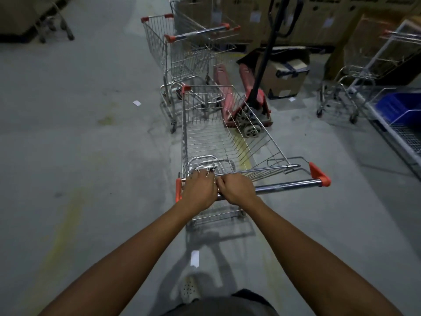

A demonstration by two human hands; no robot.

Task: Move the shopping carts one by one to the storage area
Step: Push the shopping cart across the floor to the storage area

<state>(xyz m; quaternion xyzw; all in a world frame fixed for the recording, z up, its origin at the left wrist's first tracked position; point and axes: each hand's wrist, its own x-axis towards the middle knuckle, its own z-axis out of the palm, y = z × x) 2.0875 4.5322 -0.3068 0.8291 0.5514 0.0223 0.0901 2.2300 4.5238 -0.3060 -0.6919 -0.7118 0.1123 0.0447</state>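
A wire shopping cart (211,137) with orange corner caps stands straight ahead of me, its empty basket pointing away. My left hand (199,190) and my right hand (237,190) are side by side, both closed around the left part of its chrome handle bar (289,186). Just beyond its front stands a second shopping cart (182,58), empty, with its handle toward the right. A third cart (355,87) stands at the right by a shelf.
A red pallet jack (246,103) with a black tiller sits right of the cart's front, next to a cardboard box (284,74). Stacked cartons line the back wall. A metal shelf with a blue bin (396,106) runs along the right. Grey concrete floor stretches left.
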